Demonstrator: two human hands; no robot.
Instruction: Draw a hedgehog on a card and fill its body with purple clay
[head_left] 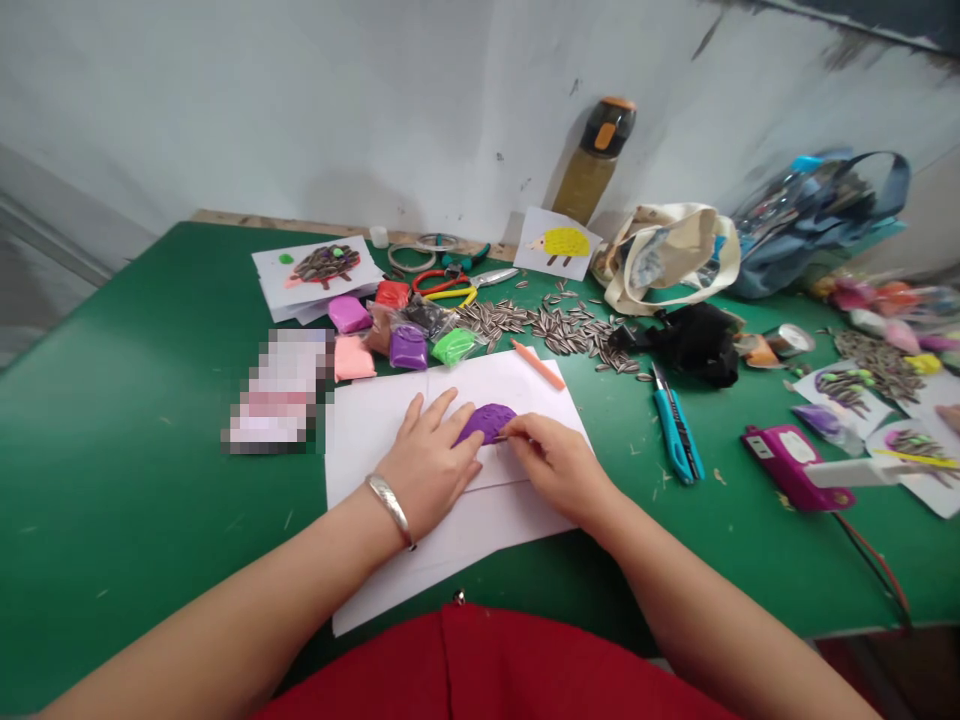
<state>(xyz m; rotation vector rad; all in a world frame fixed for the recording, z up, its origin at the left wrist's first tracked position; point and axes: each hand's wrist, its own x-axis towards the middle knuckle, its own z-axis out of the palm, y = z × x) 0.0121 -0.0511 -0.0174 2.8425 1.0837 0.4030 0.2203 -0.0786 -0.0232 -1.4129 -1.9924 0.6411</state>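
A flattened, rounded piece of purple modelling clay [487, 423] lies on white paper [457, 530] in front of me. My left hand [427, 462] rests flat on the paper with fingers spread, its fingertips touching the clay's left side. At the clay's right edge, my right hand [551, 458] is closed in a pinch; what sits between the fingertips is too small to make out. An orange clay-tool-like stick [538, 365] lies on the paper's upper right. Packets of coloured clay, such as a purple packet [409, 347] and a green packet [454, 346], lie just beyond the paper.
Sunflower seeds [570, 330] are scattered behind the paper, near scissors [491, 278] and pliers [442, 283]. A hedgehog picture [559, 243] leans before a bottle [592, 165]. Right are a blue utility knife [677, 430] and a magenta glue-gun-like device [799, 465]; left, a blurred-out rectangle [279, 390].
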